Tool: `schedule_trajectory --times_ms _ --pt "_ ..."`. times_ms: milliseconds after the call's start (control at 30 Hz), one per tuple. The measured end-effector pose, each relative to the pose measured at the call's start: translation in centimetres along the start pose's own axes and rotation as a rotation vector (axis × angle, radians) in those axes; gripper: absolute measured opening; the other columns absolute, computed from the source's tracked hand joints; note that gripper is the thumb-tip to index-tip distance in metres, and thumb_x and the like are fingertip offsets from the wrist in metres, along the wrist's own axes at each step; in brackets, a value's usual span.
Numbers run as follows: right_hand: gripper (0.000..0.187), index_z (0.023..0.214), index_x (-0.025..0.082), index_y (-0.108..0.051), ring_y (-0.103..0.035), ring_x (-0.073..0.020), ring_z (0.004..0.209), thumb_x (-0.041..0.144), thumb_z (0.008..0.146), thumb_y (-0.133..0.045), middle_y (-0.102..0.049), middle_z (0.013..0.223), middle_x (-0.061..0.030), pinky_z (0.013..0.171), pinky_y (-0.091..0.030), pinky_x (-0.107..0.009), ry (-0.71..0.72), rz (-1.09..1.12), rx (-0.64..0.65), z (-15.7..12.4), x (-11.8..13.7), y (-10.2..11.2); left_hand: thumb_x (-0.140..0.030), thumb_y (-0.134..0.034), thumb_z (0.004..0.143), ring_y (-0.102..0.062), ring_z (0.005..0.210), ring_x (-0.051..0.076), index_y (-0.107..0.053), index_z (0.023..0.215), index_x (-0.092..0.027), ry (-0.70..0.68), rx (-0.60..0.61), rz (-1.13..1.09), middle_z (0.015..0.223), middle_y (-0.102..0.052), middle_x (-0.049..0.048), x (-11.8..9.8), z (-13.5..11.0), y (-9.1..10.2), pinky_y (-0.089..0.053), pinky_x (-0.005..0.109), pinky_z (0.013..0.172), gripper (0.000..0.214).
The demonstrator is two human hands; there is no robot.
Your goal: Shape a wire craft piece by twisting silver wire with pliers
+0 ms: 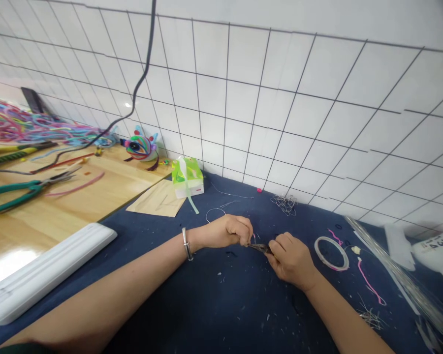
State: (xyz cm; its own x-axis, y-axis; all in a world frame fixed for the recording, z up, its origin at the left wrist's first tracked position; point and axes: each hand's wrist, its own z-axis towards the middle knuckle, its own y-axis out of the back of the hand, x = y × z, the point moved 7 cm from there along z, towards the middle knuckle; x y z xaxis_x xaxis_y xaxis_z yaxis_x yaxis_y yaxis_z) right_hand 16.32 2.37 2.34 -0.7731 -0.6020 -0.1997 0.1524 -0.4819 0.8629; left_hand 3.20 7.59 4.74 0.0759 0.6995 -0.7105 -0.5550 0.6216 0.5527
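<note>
Both of my hands rest on a dark blue cloth (221, 305) near the tiled wall. My left hand (229, 231) is closed in a pinch, a thin pink strand showing at its fingertips. My right hand (290, 258) is closed round a small dark tool, seemingly pliers (260, 247), whose tip points at the left fingers. The two hands nearly touch. A silver bracelet (185, 243) sits on my left wrist.
A roll of clear tape (331, 253) and pink strands (369, 282) lie right of my hands, with a wire tangle (285, 204) behind. A green tissue pack (187, 178), brown paper (158, 199), green pliers (25, 189), a white tray (40, 273) and coloured cords (29, 128) are left.
</note>
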Motion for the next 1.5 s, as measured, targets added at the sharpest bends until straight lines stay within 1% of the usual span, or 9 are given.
schedule_trajectory --times_ms 133,200,333,467,633,833,1033,1333,1500 --pt "0.018 0.077 0.017 -0.055 -0.04 -0.0151 0.068 0.03 0.082 -0.043 -0.045 0.069 -0.0033 0.062 -0.032 -0.027 0.027 0.052 0.009 -0.1 0.2 0.0 -0.002 -0.05 0.074 -0.058 0.077 0.01 -0.057 0.061 -0.012 0.029 0.049 -0.086 0.08 -0.06 0.0056 -0.5 0.2 -0.1 -0.048 0.022 0.067 0.018" --pt "0.017 0.076 0.017 -0.054 -0.041 -0.0149 0.068 0.029 0.082 -0.044 -0.046 0.069 -0.0032 0.062 -0.033 -0.027 0.014 0.1 -0.009 0.0 0.1 0.1 -0.005 -0.053 0.074 -0.058 0.075 0.01 -0.057 0.06 -0.012 0.055 0.041 -0.141 0.078 -0.06 0.0053 -0.4 0.2 -0.1 -0.049 0.022 0.067 0.016" --pt "0.016 0.082 0.017 -0.053 -0.044 -0.0154 0.072 0.03 0.083 -0.043 -0.049 0.074 -0.0044 0.065 -0.036 -0.028 -0.091 0.255 -0.043 0.0 -0.7 0.2 -0.014 -0.06 0.073 -0.06 0.071 0.009 -0.053 0.06 -0.01 0.149 -0.024 -0.327 0.08 -0.056 0.0036 0.7 0.1 -0.1 -0.052 0.024 0.068 0.015" --pt "0.016 0.086 0.016 -0.052 -0.045 -0.0164 0.075 0.029 0.083 -0.043 -0.049 0.078 -0.0055 0.067 -0.037 -0.029 -0.172 0.32 -0.057 -0.1 -1.5 -0.1 -0.015 -0.062 0.071 -0.061 0.072 0.01 -0.05 0.06 -0.009 0.2 -0.06 -0.43 0.083 -0.053 0.0032 1.7 -0.2 -0.2 -0.053 0.027 0.069 0.017" --pt "0.016 0.084 0.017 -0.053 -0.045 -0.0164 0.074 0.029 0.084 -0.044 -0.049 0.077 -0.0052 0.066 -0.037 -0.03 -0.147 0.296 -0.025 0.0 -1.3 -0.3 -0.015 -0.064 0.07 -0.06 0.07 0.009 -0.05 0.059 -0.009 0.201 -0.082 -0.383 0.082 -0.054 0.0031 2.1 -0.2 0.0 -0.053 0.027 0.068 0.019" --pt "0.017 0.082 0.016 -0.054 -0.045 -0.016 0.073 0.03 0.083 -0.044 -0.048 0.074 -0.0045 0.065 -0.036 -0.029 -0.122 0.24 0.007 0.1 -1.0 -0.5 -0.017 -0.064 0.07 -0.057 0.071 0.007 -0.053 0.058 -0.01 0.173 -0.085 -0.251 0.079 -0.056 0.0031 1.9 -0.2 0.1 -0.05 0.023 0.068 0.018" --pt "0.016 0.081 0.016 -0.054 -0.045 -0.0158 0.073 0.029 0.083 -0.044 -0.048 0.074 -0.0043 0.065 -0.035 -0.028 -0.092 0.197 0.014 0.0 -0.8 -0.6 -0.014 -0.06 0.073 -0.056 0.071 0.008 -0.055 0.059 -0.01 0.149 -0.055 -0.177 0.077 -0.056 0.0039 1.5 -0.1 0.1 -0.048 0.022 0.067 0.016" --pt "0.017 0.078 0.016 -0.053 -0.042 -0.0156 0.072 0.029 0.083 -0.043 -0.047 0.072 -0.0042 0.064 -0.033 -0.027 -0.056 0.147 0.016 0.1 -0.4 -0.5 -0.009 -0.057 0.074 -0.056 0.071 0.009 -0.055 0.059 -0.011 0.103 -0.052 -0.13 0.074 -0.059 0.0047 1.3 -0.1 0.2 -0.047 0.022 0.065 0.015" --pt "0.017 0.078 0.016 -0.054 -0.042 -0.0154 0.071 0.029 0.083 -0.043 -0.047 0.072 -0.0041 0.064 -0.033 -0.027 -0.055 0.106 0.02 -0.1 -0.4 -0.5 -0.01 -0.058 0.074 -0.056 0.071 0.01 -0.056 0.059 -0.01 0.111 -0.069 -0.155 0.074 -0.059 0.0054 1.2 -0.1 0.2 -0.047 0.023 0.066 0.015"
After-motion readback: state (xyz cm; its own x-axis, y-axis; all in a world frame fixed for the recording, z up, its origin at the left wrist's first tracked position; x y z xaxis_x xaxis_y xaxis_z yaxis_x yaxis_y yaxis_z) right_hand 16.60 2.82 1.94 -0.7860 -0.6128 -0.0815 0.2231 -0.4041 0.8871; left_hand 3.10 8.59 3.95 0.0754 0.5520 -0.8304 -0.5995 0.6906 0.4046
